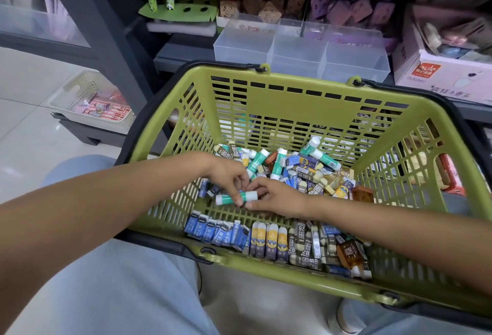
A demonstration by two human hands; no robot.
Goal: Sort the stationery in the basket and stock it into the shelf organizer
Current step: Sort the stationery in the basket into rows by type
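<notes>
One olive-green plastic shopping basket [279, 100]. Three clear plastic organizer bins [299, 50] stand in a row in the upper centre. About six green-and-white glue sticks [235, 197] show. Four yellow-and-purple sleeved erasers [269, 240] are lined up at the lower centre, beside roughly six blue-sleeved erasers [217, 232]. The loose brown 2B erasers [306, 250] are too jumbled to count.

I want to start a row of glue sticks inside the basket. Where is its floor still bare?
The green basket has bare floor at the near left, between the left wall, the blue eraser row and the hands, plus a strip right of the right hand. The far pile and near-right corner are crowded.
</notes>
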